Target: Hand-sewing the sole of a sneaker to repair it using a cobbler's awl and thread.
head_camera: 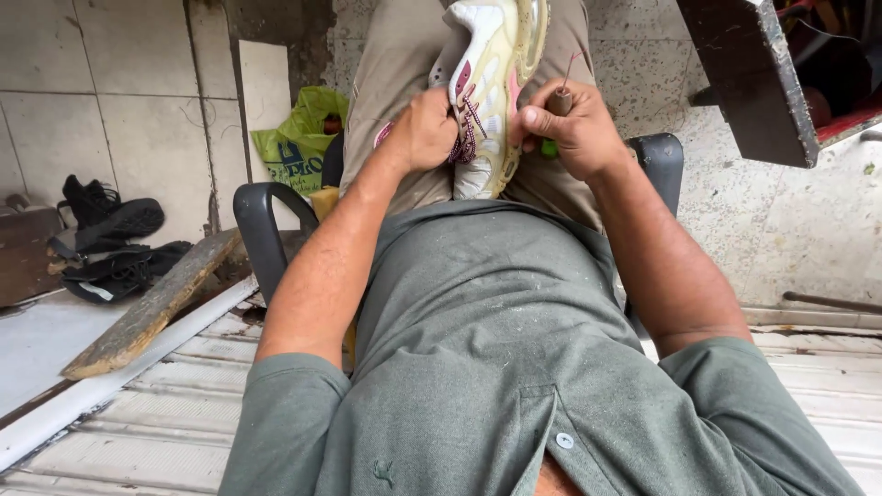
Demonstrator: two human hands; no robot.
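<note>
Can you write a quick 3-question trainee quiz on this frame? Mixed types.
1. True or false: the left hand grips the sneaker on its laced side.
2. Multiple choice: the right hand pinches A) a wooden-handled tool B) a paintbrush C) a phone.
3. Fill in: the black shoes lie on the floor, on the person's ____ side.

Key: 1 true; 2 A; 3 left. The tool's tip is hidden behind the sneaker, so its exact kind cannot be told.
</note>
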